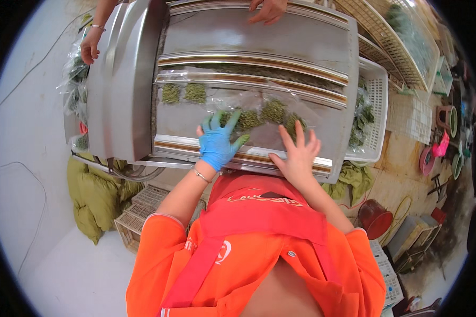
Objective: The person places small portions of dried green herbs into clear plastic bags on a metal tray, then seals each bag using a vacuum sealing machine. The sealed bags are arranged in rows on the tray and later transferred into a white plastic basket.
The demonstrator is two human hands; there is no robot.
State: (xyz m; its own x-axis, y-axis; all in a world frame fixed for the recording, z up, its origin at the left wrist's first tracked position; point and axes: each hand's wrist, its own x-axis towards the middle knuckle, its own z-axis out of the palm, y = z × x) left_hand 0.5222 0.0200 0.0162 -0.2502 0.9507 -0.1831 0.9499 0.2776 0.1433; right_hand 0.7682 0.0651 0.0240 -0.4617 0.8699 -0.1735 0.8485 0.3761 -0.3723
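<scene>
My left hand (218,141), in a blue glove, rests with fingers spread on clear bags of small green produce (272,110) on a steel packing machine (254,34). My bare right hand (298,153) is spread at the right end of that row, fingertips touching the rightmost bag (292,124). Both hands lie over the machine's near metal strip (174,143). Two more green packs (195,93) sit farther left on the plate, below a pair of long strips (248,79). Whether my fingertips press on the plastic or the produce is hard to tell.
Another person's hands (267,11) (90,45) reach in at the top. A steel hood (119,95) forms the machine's left side. A white crate (375,111) of bagged greens stands at the right, near stacked baskets (407,53), a red bucket (375,219) and green cloth (95,201).
</scene>
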